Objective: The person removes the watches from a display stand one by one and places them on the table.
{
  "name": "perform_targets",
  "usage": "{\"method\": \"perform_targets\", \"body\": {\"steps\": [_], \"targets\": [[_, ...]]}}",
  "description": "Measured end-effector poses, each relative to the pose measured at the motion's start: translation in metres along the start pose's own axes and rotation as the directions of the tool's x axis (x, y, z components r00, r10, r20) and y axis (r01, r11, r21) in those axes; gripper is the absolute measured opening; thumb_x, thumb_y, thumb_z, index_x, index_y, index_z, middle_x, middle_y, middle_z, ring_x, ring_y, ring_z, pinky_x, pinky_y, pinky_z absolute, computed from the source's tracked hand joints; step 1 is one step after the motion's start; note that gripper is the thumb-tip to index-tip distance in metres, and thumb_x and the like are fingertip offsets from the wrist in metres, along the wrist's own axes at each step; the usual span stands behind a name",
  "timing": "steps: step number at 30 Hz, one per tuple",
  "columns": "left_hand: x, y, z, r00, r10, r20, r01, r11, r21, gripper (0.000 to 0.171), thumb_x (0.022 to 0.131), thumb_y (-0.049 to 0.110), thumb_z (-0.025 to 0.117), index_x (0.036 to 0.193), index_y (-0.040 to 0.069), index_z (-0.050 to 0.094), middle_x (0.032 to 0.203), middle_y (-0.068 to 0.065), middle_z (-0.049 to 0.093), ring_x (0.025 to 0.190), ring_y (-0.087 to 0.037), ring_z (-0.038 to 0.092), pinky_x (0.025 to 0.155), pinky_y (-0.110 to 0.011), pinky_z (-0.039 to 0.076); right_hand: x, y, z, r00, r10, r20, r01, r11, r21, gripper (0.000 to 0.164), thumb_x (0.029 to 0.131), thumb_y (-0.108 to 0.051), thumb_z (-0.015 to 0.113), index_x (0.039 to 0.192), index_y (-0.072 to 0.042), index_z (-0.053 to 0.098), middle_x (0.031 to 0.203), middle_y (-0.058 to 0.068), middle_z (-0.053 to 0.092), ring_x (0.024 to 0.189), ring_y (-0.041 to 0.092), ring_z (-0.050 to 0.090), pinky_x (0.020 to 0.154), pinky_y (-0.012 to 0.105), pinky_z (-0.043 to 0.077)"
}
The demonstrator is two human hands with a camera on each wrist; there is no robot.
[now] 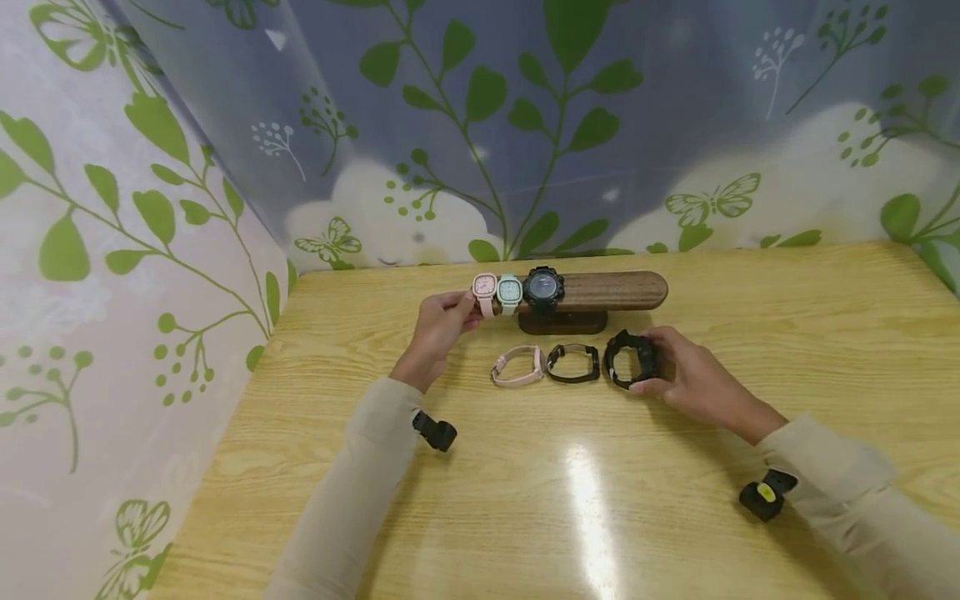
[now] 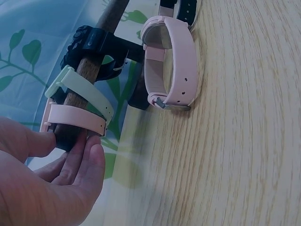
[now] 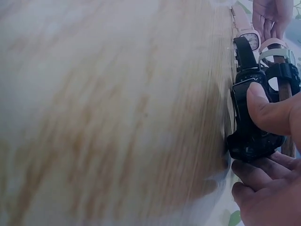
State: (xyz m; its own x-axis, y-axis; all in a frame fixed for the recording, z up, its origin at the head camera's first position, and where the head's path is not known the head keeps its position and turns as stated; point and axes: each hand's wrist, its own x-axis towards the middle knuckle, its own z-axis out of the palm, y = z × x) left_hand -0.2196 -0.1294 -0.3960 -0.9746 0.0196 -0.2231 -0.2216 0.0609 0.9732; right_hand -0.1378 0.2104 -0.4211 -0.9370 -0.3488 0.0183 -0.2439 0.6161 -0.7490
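A wooden watch stand [image 1: 618, 290] carries a pink watch [image 1: 485, 287], a mint green watch [image 1: 509, 290] and a black digital watch [image 1: 543, 286] side by side. My left hand [image 1: 441, 329] holds the bar's left end, thumb on one side beside the pink watch and fingers beneath. In front of the stand, my right hand [image 1: 693, 375] grips a second black watch [image 3: 254, 122] between thumb and fingers. That watch's strap forms a closed loop. To its left lie a slim dark watch [image 1: 573, 364] and another pink watch [image 2: 183, 66], both on their sides.
The stand's dark wooden base [image 1: 562, 322] rests on the light wood table [image 1: 510, 483]. Patterned cloth [image 1: 675, 150] with green leaves rises behind the table and along its left. Small black cameras [image 1: 435, 432] are strapped at both wrists.
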Motion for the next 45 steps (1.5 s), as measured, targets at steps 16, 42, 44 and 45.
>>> {"method": "perform_targets", "body": {"steps": [16, 42, 44, 45], "targets": [[0.001, -0.001, -0.004, 1.000, -0.002, 0.009, 0.002, 1.000, -0.007, 0.037, 0.108, 0.017, 0.051, 0.137, -0.006, 0.057, 0.115, -0.018, 0.065, 0.109, -0.029, 0.065, 0.102, -0.041, 0.053, 0.007, -0.007, -0.020, 0.994, 0.105, 0.020, -0.106, 0.993, 0.043, 0.103, 0.086, -0.041, 0.082, 0.155, 0.009, 0.024, 0.155, 0.030, 0.035, 0.141, 0.050, 0.035, 0.110, 0.064, 0.038], [0.001, 0.000, -0.003, 1.000, -0.006, 0.010, 0.006, 1.000, -0.012, 0.038, 0.108, 0.015, 0.051, 0.138, -0.008, 0.056, 0.118, -0.022, 0.065, 0.115, -0.034, 0.063, 0.104, -0.041, 0.052, 0.053, -0.004, -0.043, 0.957, 0.208, -0.201, -0.138, 0.939, 0.315, 0.070, 0.101, -0.036, 0.063, 0.153, 0.003, 0.038, 0.146, 0.031, 0.046, 0.097, 0.014, 0.073, 0.087, 0.030, 0.059], [0.001, 0.000, -0.002, 1.000, -0.006, 0.013, 0.006, 1.000, -0.011, 0.038, 0.108, 0.016, 0.051, 0.137, -0.007, 0.056, 0.117, -0.020, 0.065, 0.115, -0.034, 0.063, 0.103, -0.041, 0.052, 0.054, -0.003, -0.042, 0.957, 0.204, -0.208, -0.118, 0.925, 0.361, 0.065, 0.102, -0.029, 0.063, 0.151, 0.007, 0.040, 0.142, 0.032, 0.048, 0.087, 0.004, 0.072, 0.084, 0.026, 0.060], [0.001, 0.000, -0.002, 1.000, -0.006, 0.014, 0.006, 1.000, -0.008, 0.037, 0.108, 0.016, 0.051, 0.137, -0.007, 0.056, 0.117, -0.020, 0.066, 0.115, -0.033, 0.063, 0.103, -0.041, 0.052, 0.054, -0.003, -0.042, 0.956, 0.207, -0.209, -0.114, 0.916, 0.384, 0.063, 0.102, -0.027, 0.064, 0.150, 0.008, 0.041, 0.140, 0.031, 0.049, 0.085, 0.001, 0.071, 0.083, 0.026, 0.060]]}}
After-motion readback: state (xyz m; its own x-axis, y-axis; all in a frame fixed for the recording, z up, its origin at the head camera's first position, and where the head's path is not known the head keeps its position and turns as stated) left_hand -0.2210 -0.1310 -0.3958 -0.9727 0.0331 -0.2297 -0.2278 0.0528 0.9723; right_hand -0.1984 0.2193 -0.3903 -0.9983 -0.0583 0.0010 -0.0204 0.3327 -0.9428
